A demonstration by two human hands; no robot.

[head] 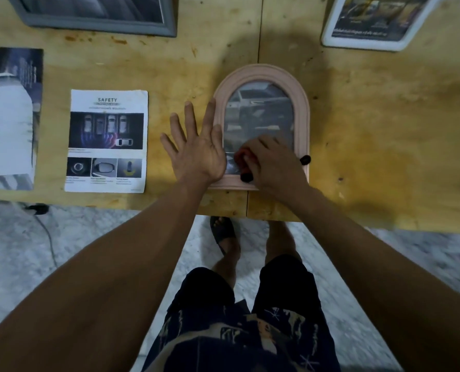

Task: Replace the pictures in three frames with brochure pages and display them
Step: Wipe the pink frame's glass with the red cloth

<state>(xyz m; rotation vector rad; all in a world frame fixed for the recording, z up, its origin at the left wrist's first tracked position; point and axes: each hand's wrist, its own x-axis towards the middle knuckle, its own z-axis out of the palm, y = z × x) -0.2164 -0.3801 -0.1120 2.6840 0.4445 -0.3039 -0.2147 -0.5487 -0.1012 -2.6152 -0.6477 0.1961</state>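
A pink arched picture frame (302,108) lies flat near the table's front edge, with a car picture (259,111) showing in its window. My left hand (196,146) lies with straight, spread fingers on the frame's left rim. My right hand (273,162) is curled over the frame's lower part and grips a tool with red and black parts (243,167); what kind of tool I cannot tell. A "SAFETY" brochure page (107,140) lies to the left of the frame.
A grey frame (100,20) lies at the back left and a white frame (371,41) with a printed page at the back right. Another brochure sheet (7,116) sits at the far left. The wooden table's (384,157) front edge runs just below the pink frame.
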